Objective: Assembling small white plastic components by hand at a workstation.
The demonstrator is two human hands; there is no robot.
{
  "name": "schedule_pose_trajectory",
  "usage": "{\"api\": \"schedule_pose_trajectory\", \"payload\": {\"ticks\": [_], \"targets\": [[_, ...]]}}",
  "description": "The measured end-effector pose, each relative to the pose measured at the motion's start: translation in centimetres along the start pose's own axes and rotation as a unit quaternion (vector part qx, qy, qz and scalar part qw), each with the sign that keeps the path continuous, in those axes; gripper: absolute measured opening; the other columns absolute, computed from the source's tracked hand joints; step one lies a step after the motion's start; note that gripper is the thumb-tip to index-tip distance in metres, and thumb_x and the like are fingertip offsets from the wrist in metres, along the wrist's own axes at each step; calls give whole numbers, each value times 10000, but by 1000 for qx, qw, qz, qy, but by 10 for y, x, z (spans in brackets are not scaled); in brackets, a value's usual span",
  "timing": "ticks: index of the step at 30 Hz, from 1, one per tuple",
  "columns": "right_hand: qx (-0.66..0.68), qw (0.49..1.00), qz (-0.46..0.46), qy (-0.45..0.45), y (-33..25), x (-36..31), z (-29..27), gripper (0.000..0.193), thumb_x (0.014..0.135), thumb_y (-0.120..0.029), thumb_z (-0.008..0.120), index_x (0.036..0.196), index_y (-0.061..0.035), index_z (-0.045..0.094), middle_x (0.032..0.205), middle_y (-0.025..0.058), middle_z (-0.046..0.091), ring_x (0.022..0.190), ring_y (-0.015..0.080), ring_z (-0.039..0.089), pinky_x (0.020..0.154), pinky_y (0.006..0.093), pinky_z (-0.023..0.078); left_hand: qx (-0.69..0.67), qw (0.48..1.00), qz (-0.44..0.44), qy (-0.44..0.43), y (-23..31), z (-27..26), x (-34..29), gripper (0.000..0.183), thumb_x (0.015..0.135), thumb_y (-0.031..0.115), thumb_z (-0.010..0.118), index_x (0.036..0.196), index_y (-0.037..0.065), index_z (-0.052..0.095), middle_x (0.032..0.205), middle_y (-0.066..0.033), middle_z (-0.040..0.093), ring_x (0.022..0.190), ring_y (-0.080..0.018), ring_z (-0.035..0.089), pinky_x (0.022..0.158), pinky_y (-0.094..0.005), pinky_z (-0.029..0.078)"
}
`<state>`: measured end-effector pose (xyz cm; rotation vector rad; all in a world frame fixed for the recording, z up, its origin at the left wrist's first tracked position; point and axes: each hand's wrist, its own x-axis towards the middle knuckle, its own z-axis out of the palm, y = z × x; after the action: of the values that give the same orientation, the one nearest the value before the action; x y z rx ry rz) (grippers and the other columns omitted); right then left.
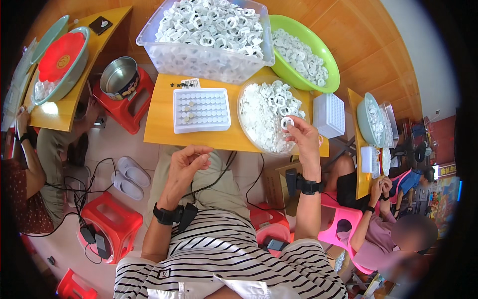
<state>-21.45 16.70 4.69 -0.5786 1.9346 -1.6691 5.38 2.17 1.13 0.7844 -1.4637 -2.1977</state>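
Note:
My right hand (302,135) pinches a small white plastic ring (287,123) between thumb and fingertips, above the near right side of a round, clear tray (242,125). That tray holds small white pieces on its left and larger white ring parts (281,97) towards its far right. Off the table's near edge hovers my left hand (186,167), fingers half bent, thumb and forefinger apart, nothing visible between them. Beyond it stands a white rack (203,128) with rows of round white pieces, a few of them tan.
A clear bin (209,62) heaped with white ring parts stands at the table's far edge, beside a green basin (331,74) of similar parts. Stacked white racks (329,115) are on the right. Small black pieces (184,85) lie behind the rack. People sit at tables on both sides.

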Motion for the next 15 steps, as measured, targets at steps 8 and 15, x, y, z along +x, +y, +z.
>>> {"api": "schedule_pose_trajectory", "payload": {"ticks": [8,15], "targets": [[-10,998,0,-61,-23,-32,47,222,772,39,612,993,40,613,875,60,575,725,126,621,532,206,509,-29,999,-8,12,4,1,-3,222,858,124,556,1033,-5,605,880,-63,612,765,-117,586,716,-240,482],[-15,988,-41,-148,-14,-57,105,216,788,56,594,1001,25,614,930,54,541,741,109,611,574,208,526,-113,993,2,-29,2,5,-2,261,865,114,543,1100,8,579,947,-55,605,836,-114,579,747,-253,495]]}}
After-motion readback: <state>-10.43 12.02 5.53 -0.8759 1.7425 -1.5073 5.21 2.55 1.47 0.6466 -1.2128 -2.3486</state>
